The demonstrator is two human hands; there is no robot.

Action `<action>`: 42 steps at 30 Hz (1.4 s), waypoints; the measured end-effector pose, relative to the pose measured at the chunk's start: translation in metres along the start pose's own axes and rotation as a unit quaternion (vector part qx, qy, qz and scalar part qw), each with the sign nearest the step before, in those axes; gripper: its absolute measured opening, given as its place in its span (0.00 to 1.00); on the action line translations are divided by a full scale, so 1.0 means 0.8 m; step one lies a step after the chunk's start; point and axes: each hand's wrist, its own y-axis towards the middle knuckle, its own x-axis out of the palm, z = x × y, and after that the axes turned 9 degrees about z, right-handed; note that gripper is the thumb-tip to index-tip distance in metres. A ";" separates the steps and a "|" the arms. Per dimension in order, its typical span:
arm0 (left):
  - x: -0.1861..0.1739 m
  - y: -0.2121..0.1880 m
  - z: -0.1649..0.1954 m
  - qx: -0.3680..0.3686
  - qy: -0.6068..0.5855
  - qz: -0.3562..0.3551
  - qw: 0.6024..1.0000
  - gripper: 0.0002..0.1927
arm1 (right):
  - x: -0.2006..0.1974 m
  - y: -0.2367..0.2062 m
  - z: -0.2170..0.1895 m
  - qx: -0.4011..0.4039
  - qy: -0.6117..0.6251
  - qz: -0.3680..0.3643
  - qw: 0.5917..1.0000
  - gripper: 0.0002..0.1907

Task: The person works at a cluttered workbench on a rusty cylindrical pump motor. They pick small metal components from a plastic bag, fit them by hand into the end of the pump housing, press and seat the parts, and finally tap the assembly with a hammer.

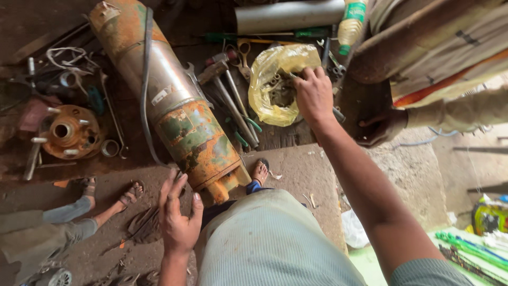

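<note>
Repair workshop: scattered wrenches (233, 106), rusty pump (174, 106)

The long pump cylinder (174, 100) is bare grey steel in the middle, rust-orange with green paint patches at its ends. The plastic bag (275, 79) is translucent yellow. The flange (71, 132) is rusty orange-brown.

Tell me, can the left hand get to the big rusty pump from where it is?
Probably yes. The left hand is open and empty, right beside the lower end of the rusty pump, with nothing between them. The right hand is busy at the yellow bag.
</note>
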 end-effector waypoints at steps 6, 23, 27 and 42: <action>0.003 -0.012 -0.002 0.001 0.004 0.024 1.000 0.24 | -0.035 0.009 0.006 0.142 0.278 -0.026 0.949 0.08; -0.013 0.009 -0.031 0.000 0.025 -0.021 0.999 0.30 | -0.174 -0.058 -0.049 0.422 0.831 -0.078 0.354 0.07; -0.014 0.012 -0.033 0.002 0.028 -0.039 0.999 0.31 | -0.180 -0.077 -0.066 0.430 0.815 -0.056 0.385 0.12; -0.021 0.014 -0.033 0.014 0.011 -0.107 0.994 0.31 | -0.161 -0.172 -0.122 0.545 0.766 -0.051 0.337 0.06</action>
